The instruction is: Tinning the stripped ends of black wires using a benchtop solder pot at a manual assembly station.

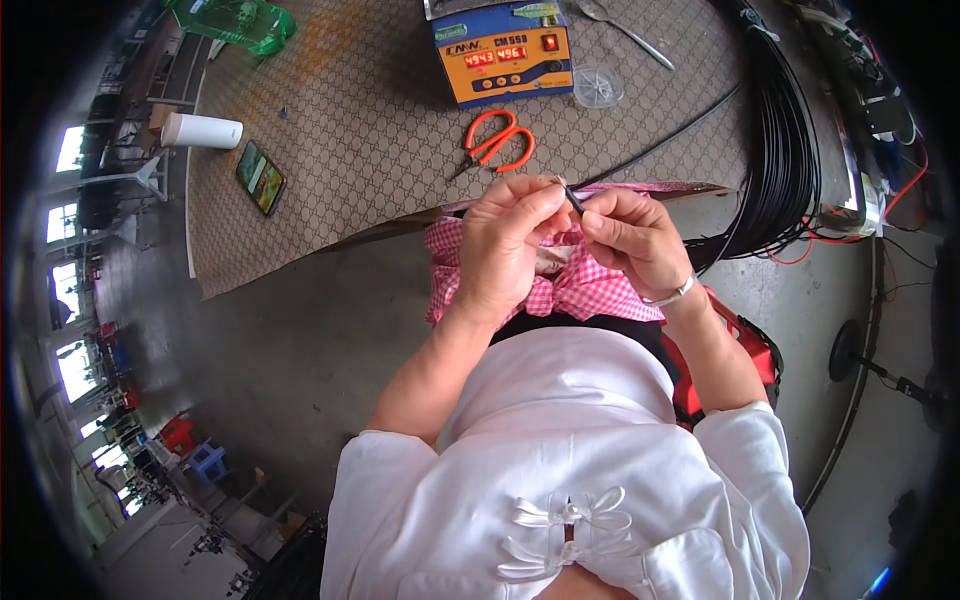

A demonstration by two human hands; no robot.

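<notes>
Both hands meet over the front edge of the table, above a pink checked cloth on my lap. Between them runs a thin black cable, its end near my left fingertips. My left hand pinches that end between thumb and forefinger. Just behind it, my right hand grips the cable with thumb and fingers. From there the cable stretches back right across the table toward a large coil of black cable. Orange-handled snips lie on the table just beyond my left hand.
An orange and blue box with a lit display stands at the back, beside a clear round dish and a spoon. Farther left are a phone, a white cup and a green bottle. The patterned table curves toward me.
</notes>
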